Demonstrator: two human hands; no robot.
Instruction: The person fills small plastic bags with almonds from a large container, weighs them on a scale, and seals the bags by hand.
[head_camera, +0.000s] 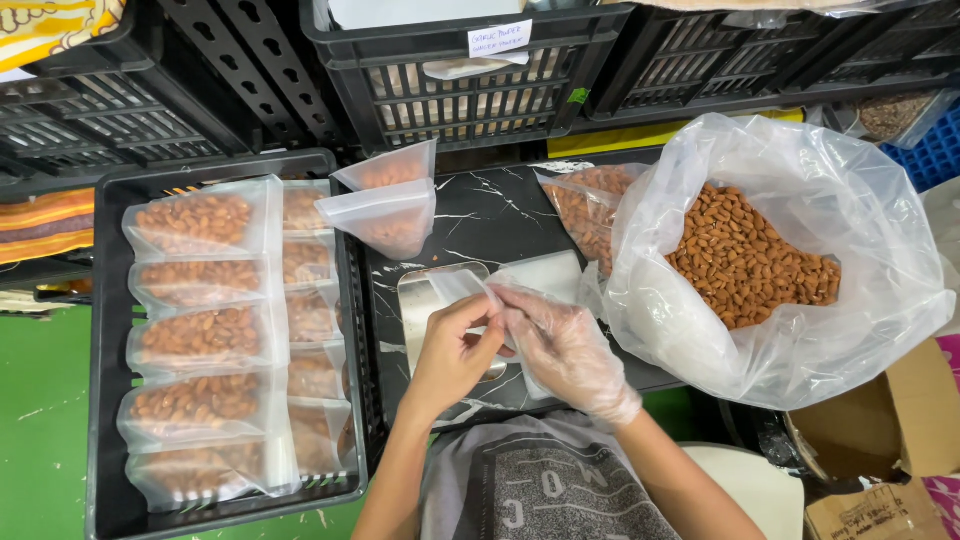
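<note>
Honestly, I'd keep both hands pinching the empty clear pouch over the scale: bare left hand fingers pressed on one lip, gloved right hand peeling the other gently.

Floor: green, smooth, with a few pale scuffs, seen at the lower left.
Worktop: black slab with white veins, marble-like, in the middle.
Back row: black slatted crates stacked side by side along the top; one carries a small white label.
Behind the crates: a yellow strip shows under the right ones.
Left edge: striped orange and yellow cloth under a crate.
Right edge: blue crate above, brown cardboard boxes below.
Light: even, bright, soft shadows.
</note>
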